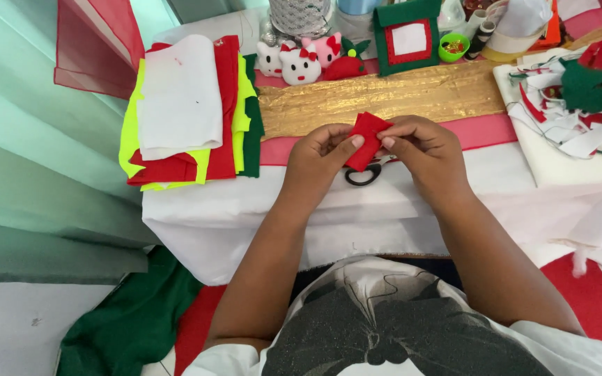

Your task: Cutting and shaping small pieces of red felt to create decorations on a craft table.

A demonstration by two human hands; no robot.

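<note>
**Red felt piece pinched between both hands above the work table**

A small piece of red felt (366, 139) is held up between the two hands, just above the white-covered table (259, 209). It is pinched at its left edge by the thumb and fingers of the left hand (318, 157), and at its right edge by the fingertips of the right hand (423, 150); both hands are closed on the felt, with the fingers curled in rather than spread. The piece is tilted, its upper corner turned toward the far side of the table.

Directly beneath the felt, a pair of black-handled scissors (365, 173) is seen lying on the white cloth, partly hidden by the hands.

To the left of the hands, a stack of felt sheets (182, 104) is laid out, with white on top and red, neon yellow and dark green showing at the edges. Beyond the hands, a strip of gold fabric (384, 97) is spread across the table, with a pink band along its near edge. Behind the gold strip, small stuffed cat-faced figures (299, 63) in white and pink are lined up, beside a green felt frame (407, 38) with a red border and a white centre. At the far right, a heap of white, red and green felt scraps (580, 104) is piled on a white sheet
</note>
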